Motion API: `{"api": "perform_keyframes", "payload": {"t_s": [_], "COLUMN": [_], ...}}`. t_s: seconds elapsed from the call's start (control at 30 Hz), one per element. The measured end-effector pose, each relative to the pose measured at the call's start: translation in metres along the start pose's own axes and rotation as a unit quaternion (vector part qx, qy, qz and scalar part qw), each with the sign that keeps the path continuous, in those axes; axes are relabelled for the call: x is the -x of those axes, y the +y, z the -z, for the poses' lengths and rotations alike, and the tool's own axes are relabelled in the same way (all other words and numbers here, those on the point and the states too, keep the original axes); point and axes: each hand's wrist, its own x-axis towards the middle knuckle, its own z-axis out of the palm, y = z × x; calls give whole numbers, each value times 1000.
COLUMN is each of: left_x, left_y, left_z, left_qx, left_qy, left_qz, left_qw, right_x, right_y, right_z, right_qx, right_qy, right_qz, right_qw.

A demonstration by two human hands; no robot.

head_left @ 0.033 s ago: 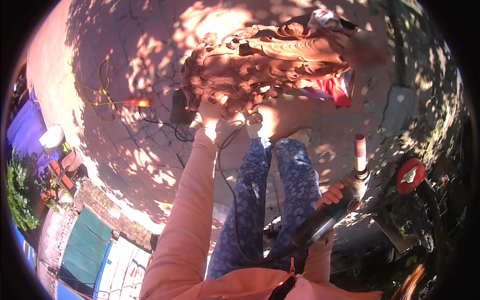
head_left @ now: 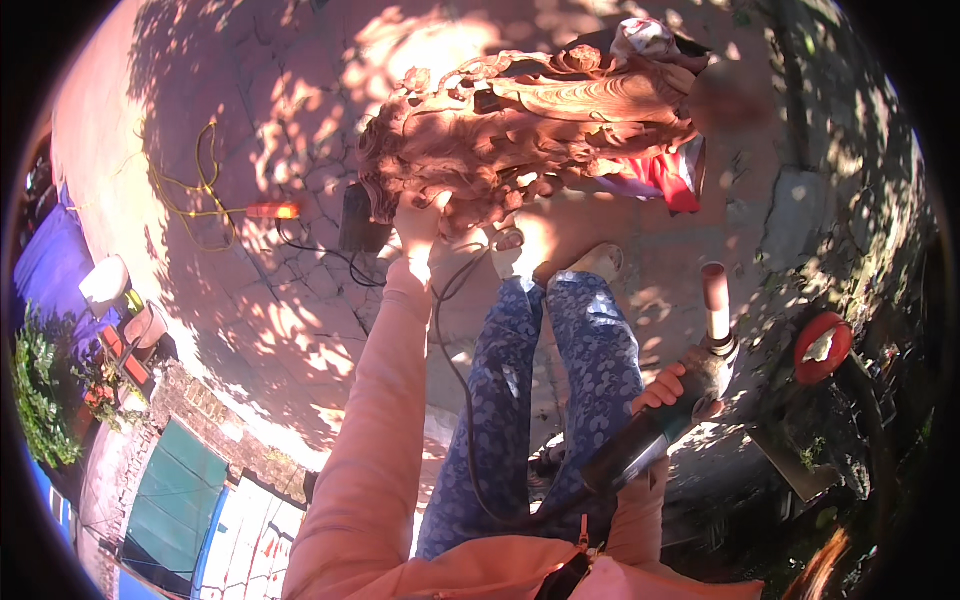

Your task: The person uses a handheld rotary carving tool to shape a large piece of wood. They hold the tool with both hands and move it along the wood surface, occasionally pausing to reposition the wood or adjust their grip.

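Note:
A large reddish-brown carving (head_left: pixel 540 130), apparently of wood, lies on the ground in front of me, covered in swirls and curls. My left hand (head_left: pixel 418 222) grips its near left edge; some of the fingertips are hidden among the curls. At the lower right, my right hand (head_left: pixel 662 390) is wrapped round a corded power tool (head_left: pixel 630 455) with a dark body and a metal head. A reddish-brown cylinder (head_left: pixel 716 290) stands up from that head, well apart from the carving. The tool's cable (head_left: pixel 462 385) loops across my legs toward the carving.
An orange socket block (head_left: pixel 273 210) with a yellow cord (head_left: pixel 205 185) lies left on the paving. Beside the carving are a dark block (head_left: pixel 360 222) and red cloth (head_left: pixel 676 185). A red round container (head_left: pixel 823 348) sits right. Plant pots (head_left: pixel 145 325) stand far left.
My right foot shows a little more and sits slightly farther forward. Both hands keep their hold, and the carving and power tool stay almost where they were.

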Motion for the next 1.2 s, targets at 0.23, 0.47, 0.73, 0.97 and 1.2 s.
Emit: {"api": "perform_keyframes", "payload": {"t_s": [0.23,0.47,0.73,0.97,1.2], "left_x": [-14,-55,-76,-75,-76], "left_y": [-14,18,47,60,41], "left_z": [-6,27,32,32,29], "left_qx": [110,25,-42,47,-102], "left_qy": [-48,-82,-136,-146,-110], "left_qz": [88,66,136,133,110], "left_qw": [989,994,980,979,983], "right_x": [-26,-51,-77,-80,-85], "right_y": [1,-24,-44,-64,-59], "right_z": [-12,-12,-38,-44,-50], "right_qx": [45,40,56,107,74], "right_qy": [45,96,103,82,61], "right_qz": [1,15,4,-9,-24], "right_qw": [998,994,993,991,995]}}
